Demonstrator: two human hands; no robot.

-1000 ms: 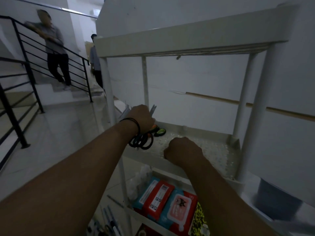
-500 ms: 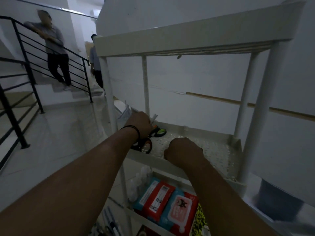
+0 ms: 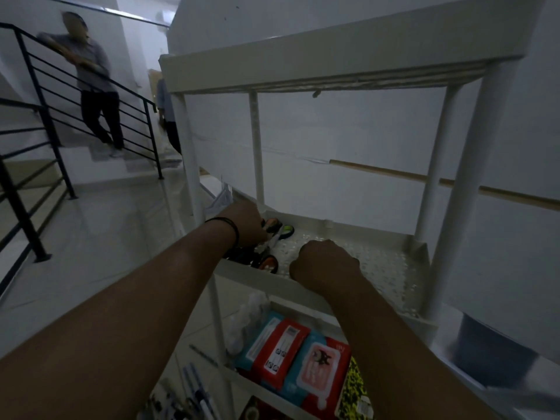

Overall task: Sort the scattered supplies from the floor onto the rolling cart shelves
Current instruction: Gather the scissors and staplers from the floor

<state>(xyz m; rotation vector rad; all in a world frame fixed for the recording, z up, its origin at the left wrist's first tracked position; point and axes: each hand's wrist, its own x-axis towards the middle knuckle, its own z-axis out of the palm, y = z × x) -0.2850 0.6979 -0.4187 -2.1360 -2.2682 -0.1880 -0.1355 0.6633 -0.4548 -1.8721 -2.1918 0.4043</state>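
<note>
The white rolling cart [image 3: 303, 65] stands in front of me. My left hand [image 3: 244, 222] reaches onto the left end of its perforated middle shelf [image 3: 391, 268], fingers curled on a bundle of scissors [image 3: 268, 253] that lies on the shelf. The scissors have black and orange handles, and one green handle [image 3: 286, 231] shows behind them. My right hand [image 3: 322, 263] is a fist curled over the front rim of the same shelf. The fingertips of both hands are hidden.
Red and teal wipe packs [image 3: 291, 356] and clear bottles [image 3: 247, 316] fill the lower shelf. Pens [image 3: 194, 389] lie on the floor at the cart's left. A black stair railing [image 3: 45, 140] with a person behind it is far left. A blue bin [image 3: 491, 353] sits right.
My left hand has come down with the scissors from above the shelf until they lie on it. The right hand has stayed on the rim.
</note>
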